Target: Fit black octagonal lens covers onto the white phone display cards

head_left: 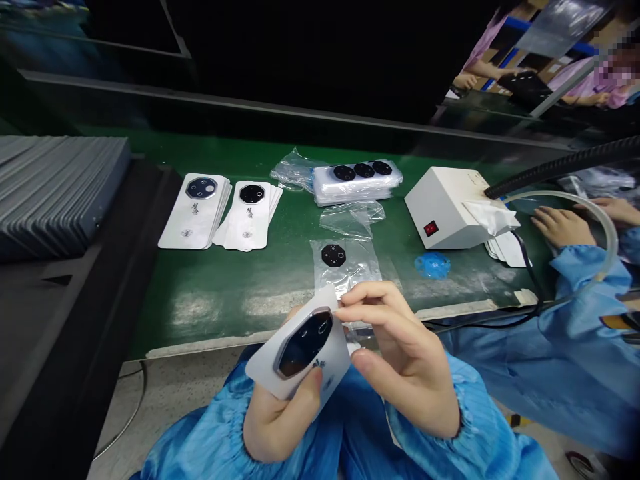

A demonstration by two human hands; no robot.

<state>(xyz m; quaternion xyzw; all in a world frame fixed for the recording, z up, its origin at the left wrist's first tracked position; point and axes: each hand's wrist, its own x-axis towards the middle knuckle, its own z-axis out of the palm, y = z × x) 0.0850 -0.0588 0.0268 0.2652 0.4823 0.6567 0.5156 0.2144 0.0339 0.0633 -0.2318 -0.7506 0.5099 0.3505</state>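
to handle the white panel point(327, 360) well, the left hand point(285, 417) should back it firmly from behind — flexing it while the edge is worked would likely disturb how the glossy black octagon point(304, 343) sits. the right hand point(405, 363) does best with light touches at the rim, since the shiny face probably takes fingerprints easily. the left hand clasps the panel from below, thumb on the printed face just beneath the octagon, other fingers mostly hidden behind, so the panel tilts above that palm. the right hand curls in at the panel's right edge, index fingertip by the octagon's upper corner, thumb lower down and apart from it; whether they pinch something thin — i cannot tell. just beyond both hands, a loose black disc point(333, 256) lies on a clear plastic sheet point(367, 257).
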